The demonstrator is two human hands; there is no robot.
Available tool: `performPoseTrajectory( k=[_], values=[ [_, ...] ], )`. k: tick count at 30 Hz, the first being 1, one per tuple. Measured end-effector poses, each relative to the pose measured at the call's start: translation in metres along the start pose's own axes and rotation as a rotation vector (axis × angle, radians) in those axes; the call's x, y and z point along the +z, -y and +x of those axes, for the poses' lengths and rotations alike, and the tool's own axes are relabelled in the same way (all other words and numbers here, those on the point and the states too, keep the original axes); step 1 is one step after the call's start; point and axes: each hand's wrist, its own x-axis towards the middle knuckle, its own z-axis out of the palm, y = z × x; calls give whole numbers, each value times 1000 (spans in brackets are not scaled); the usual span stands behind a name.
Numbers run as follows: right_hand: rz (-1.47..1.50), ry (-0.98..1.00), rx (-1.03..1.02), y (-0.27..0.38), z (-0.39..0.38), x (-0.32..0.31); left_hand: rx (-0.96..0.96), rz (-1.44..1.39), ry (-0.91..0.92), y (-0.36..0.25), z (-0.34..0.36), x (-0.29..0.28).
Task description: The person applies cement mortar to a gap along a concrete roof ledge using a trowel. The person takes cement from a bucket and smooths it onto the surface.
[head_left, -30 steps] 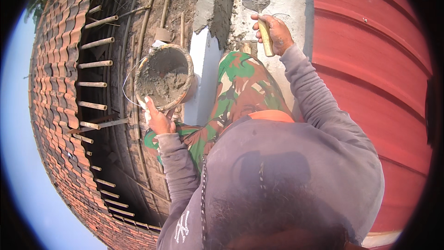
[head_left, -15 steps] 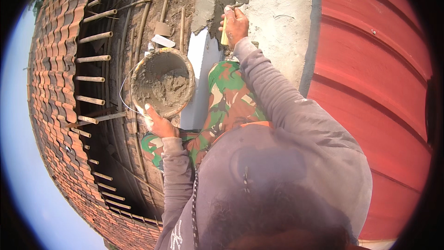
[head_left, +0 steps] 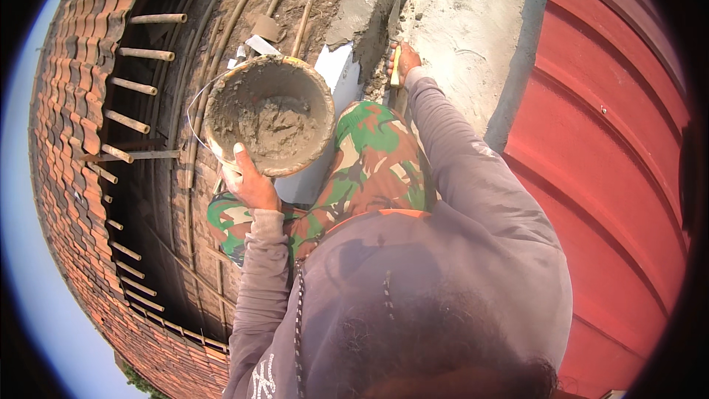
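My left hand (head_left: pixel 249 183) grips the near-left rim of a round bucket (head_left: pixel 214 107), thumb over the edge. Grey wet mortar (head_left: pixel 284 122) fills its lower part, and its mouth faces up toward me. In my right hand (head_left: pixel 408 60) is a trowel with a yellow handle (head_left: pixel 396 66). Its narrow blade (head_left: pixel 394 18) points away from me, alongside a mortar-coated ledge (head_left: pixel 367 7). The tip lies close to the ledge's side; whether it touches I cannot tell. A smooth white strip (head_left: pixel 334 65) runs from the coated part toward me, beside my camouflage-trousered leg (head_left: pixel 380 151).
To the right are a rough pale cement surface (head_left: pixel 469 37) and a red ribbed metal sheet (head_left: pixel 605 148). Bamboo poles (head_left: pixel 244 7) lie over soil on the left. Beyond is a clay tile roof (head_left: pixel 74 96) with protruding pole ends. A brown piece (head_left: pixel 266 28) lies behind the bucket.
The bucket looks larger and higher, lifted and tipped by my left hand. My right hand has come back toward me with the trowel, its blade now showing. The whole view has shifted slightly.
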Motion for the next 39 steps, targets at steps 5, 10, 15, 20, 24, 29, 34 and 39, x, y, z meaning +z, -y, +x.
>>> performPoseTrajectory(
  k=[5,10,15,20,24,29,34,39],
  values=[
    [-61,-55,225,-39,33,-7,-126,-184,-42,9,3,4],
    [80,28,235,-27,15,-2,-99,-140,-52,29,4,-1],
    [57,141,218,-12,2,-8,-47,-97,-43,34,6,-2],
    [92,188,212,-7,-24,5,-47,-84,-35,25,6,-3],
    [73,196,149,2,-42,17,-1,17,-50,26,8,-4],
    [10,178,92,10,-59,27,-99,-144,-37,28,6,-3],
    [-187,22,-140,10,-42,27,-114,-196,-38,31,6,-3],
    [-277,-132,191,-34,15,3,-77,-130,-53,38,4,-6]
  ],
)
